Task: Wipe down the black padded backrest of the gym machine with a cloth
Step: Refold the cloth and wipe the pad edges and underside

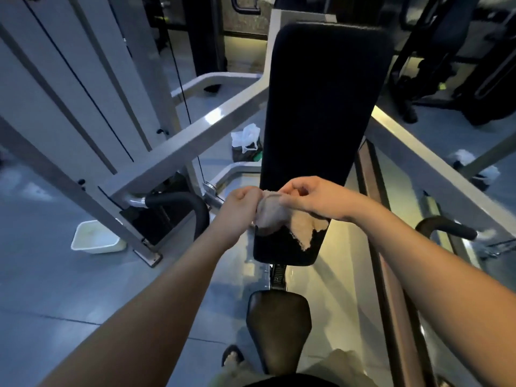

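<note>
backrest (pixel 321 107): cloth (pixel 275 216) bunched at its lower 9 o'clock edge, left hand (pixel 241 203) at 9 and right hand (pixel 312 198) at 3 of it, both pinching it; open pad toward 12

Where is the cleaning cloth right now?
In the head view the cloth is at centre, gripped between the left hand and right hand, in front of the lower end of the backrest.

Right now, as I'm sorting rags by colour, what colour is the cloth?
The cloth is pale pinkish-beige; head view.
</note>
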Available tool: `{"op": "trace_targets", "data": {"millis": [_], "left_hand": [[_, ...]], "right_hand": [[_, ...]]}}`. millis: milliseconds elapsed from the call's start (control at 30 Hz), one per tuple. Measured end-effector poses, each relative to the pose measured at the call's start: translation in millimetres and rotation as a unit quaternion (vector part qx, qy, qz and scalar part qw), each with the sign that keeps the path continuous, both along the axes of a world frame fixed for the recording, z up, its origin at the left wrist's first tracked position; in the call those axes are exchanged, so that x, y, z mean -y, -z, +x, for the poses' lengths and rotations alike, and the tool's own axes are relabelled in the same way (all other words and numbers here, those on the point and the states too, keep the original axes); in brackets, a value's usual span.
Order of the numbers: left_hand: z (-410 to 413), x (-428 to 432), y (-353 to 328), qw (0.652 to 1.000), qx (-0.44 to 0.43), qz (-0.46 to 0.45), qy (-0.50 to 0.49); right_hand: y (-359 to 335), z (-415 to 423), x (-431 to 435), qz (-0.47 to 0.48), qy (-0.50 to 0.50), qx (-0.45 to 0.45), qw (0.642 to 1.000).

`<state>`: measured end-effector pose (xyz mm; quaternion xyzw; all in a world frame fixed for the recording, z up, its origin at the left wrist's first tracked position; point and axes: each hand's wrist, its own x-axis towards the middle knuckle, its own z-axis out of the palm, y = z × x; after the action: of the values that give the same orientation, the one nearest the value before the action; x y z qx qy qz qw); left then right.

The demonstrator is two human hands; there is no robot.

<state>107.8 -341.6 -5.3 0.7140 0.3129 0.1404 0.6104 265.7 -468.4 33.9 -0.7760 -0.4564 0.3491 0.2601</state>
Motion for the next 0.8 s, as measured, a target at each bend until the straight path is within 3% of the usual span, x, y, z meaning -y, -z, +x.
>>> {"op": "trace_targets", "data": {"millis": [100, 267, 333, 433, 500, 667, 800], "left_hand": [[9.6, 0.4, -2.6, 0.998, 0.016, -0.019, -0.057], [33.9, 13.2, 24.8, 0.984, -0.010, 0.081, -0.159], [41.2, 26.6, 34.2, 0.992, 0.004, 0.061, -0.111], [52.1, 52.4, 45.0, 0.999, -0.019, 0.005, -0.026], [64.6, 67.6, 52.5, 0.997, -0.026, -0.008, -0.076], [89.0, 75.3, 79.6, 0.966, -0.085, -0.067, -0.236], [81.0, 56.1, 105.9, 0.917, -0.095, -0.103, -0.373]], "right_hand": [[-7.1, 9.9, -4.5, -0.007, -0.059, -0.026, 0.998], [13.8, 36.1, -6.2, 0.018, -0.002, -0.122, 0.992], [33.2, 50.7, -5.7, 0.000, -0.021, -0.125, 0.992], [56.9, 70.8, -7.2, -0.006, -0.035, -0.213, 0.976], [67.8, 81.3, -10.0, -0.001, -0.042, -0.237, 0.971], [94.1, 109.6, -34.9, -0.009, -0.119, -0.004, 0.993], [107.5, 118.0, -69.5, 0.023, -0.222, 0.162, 0.961]]}}
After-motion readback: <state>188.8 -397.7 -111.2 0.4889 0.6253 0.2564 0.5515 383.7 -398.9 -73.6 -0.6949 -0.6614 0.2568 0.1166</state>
